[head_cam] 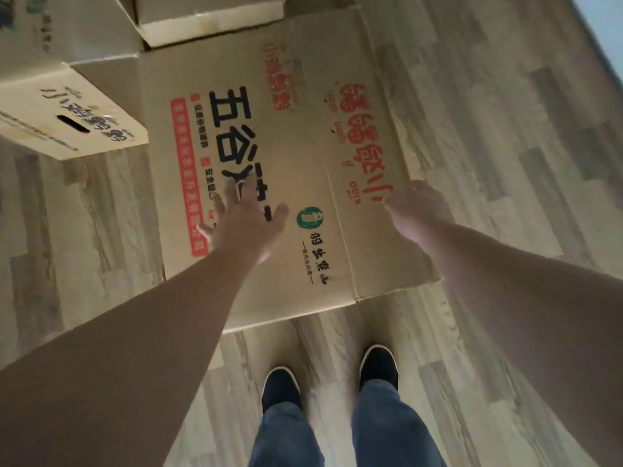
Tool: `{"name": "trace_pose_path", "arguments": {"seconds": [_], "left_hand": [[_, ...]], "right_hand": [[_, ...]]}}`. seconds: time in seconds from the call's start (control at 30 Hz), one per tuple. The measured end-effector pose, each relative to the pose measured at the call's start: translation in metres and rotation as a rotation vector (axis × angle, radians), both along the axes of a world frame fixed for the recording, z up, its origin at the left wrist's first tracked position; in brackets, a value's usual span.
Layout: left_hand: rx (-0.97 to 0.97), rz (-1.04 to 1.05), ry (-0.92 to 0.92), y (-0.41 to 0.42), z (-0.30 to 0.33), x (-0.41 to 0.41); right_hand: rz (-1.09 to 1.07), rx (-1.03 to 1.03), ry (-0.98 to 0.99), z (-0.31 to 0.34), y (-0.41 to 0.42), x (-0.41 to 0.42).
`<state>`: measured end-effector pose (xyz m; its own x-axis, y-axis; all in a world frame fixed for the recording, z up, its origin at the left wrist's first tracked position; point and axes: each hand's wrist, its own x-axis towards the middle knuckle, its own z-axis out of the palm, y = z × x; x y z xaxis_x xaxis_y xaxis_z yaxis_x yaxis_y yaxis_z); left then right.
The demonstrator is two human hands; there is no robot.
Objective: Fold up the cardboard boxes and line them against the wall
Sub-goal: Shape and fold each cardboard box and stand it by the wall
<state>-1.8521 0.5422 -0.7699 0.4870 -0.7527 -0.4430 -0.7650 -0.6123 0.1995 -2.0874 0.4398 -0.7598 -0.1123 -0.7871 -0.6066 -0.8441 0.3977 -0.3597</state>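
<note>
A flattened brown cardboard box (290,136) with red and black print lies on the wood floor in front of my feet. My left hand (244,224) reaches over its near middle with fingers spread and straight, holding nothing. My right hand (416,210) is at the box's right edge, seen from the back; its fingers point down toward that edge and are partly hidden. Whether either hand touches the cardboard is unclear.
An assembled box (77,116) with a hand slot stands at the left. Another box (209,18) stands at the top behind the flat one. My two dark shoes (330,379) are on the floor near the flat box. A pale wall (606,25) runs at upper right.
</note>
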Motion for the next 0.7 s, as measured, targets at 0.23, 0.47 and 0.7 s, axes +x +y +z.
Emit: {"name": "trace_pose_path", "arguments": {"seconds": [0.23,0.47,0.7], "left_hand": [[0.170,0.488,-0.014,0.041,-0.064,0.081],[0.198,0.505,0.121,0.048,-0.038,0.060],[0.217,0.481,0.428,0.076,-0.071,0.008]], "right_hand": [[-0.222,-0.001,-0.154,-0.063,-0.022,-0.015],[-0.068,-0.151,-0.225,-0.003,-0.023,-0.041],[0.054,-0.222,-0.079,0.104,0.000,-0.089]]}}
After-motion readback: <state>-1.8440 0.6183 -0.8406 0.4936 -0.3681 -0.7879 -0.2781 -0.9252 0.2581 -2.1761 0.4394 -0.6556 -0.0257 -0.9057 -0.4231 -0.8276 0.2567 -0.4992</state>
